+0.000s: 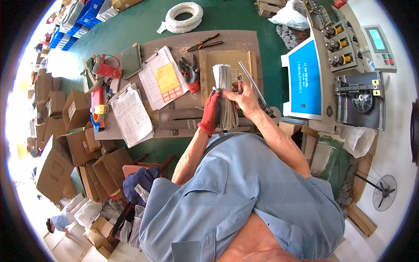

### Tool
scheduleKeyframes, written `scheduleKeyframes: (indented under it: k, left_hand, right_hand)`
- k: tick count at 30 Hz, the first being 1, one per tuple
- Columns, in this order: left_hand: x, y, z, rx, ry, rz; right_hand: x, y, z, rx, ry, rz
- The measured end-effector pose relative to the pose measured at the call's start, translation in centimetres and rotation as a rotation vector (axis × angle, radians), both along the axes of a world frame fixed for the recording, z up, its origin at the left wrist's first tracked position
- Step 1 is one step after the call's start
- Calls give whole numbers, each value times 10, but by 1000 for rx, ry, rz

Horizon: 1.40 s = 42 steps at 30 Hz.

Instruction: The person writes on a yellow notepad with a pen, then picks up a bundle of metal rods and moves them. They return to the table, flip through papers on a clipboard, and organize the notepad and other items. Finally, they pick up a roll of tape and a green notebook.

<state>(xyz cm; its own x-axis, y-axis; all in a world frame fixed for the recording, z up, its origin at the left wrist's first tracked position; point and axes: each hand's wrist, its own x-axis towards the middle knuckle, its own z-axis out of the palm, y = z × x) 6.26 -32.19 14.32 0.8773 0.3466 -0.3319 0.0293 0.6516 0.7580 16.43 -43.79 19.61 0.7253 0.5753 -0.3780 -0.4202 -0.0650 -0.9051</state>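
Observation:
A long bundle of thin grey wires (223, 76) stands over the wooden tray (211, 59) in front of my body. My left hand (211, 111), in a red and black glove, is wrapped round the bundle's left side at mid-length. My bare right hand (245, 99) is on the other side, its thumb against the bundle near the gloved fingertips. Between the right fingers a slim, dark, pen-like object (239, 83) points upward; its exact kind is unclear. Long metal bars (252, 81) slant just right of that hand.
Left on the table lie another work glove (190, 73), pliers (205, 42), clipboards with papers (131, 114) and a red cup (107, 70). A machine with a blue screen (304, 78) stands at right. Cardboard boxes (54, 168) pile up at left; a white coil (184, 18) lies beyond the table.

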Motion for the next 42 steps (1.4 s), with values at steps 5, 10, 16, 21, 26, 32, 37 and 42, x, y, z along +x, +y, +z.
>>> scheduleKeyframes:
  k: [5,10,16,21,26,32,37,42]
  left_hand:
    - [-5,1,-1,-29,9,44]
    - [-6,0,7,141,-23,-51]
    - [-17,-10,11,106,70,-127]
    - [-10,-28,3,35,46,-219]
    - [13,-56,0,-29,31,-171]
    - [53,-109,-14,301,178,-93]
    - [98,-180,28,82,177,212]
    - [111,-210,40,-126,108,339]
  right_hand:
    - [3,-2,8,28,186,64]
    - [-4,-6,-5,-14,-115,34]
    - [-17,-37,30,60,307,1]
    - [-22,-53,5,108,19,-250]
    - [16,-78,7,115,10,-158]
    - [88,-121,0,1,-102,100]
    - [148,-160,6,54,171,337]
    - [159,-166,4,62,54,367]
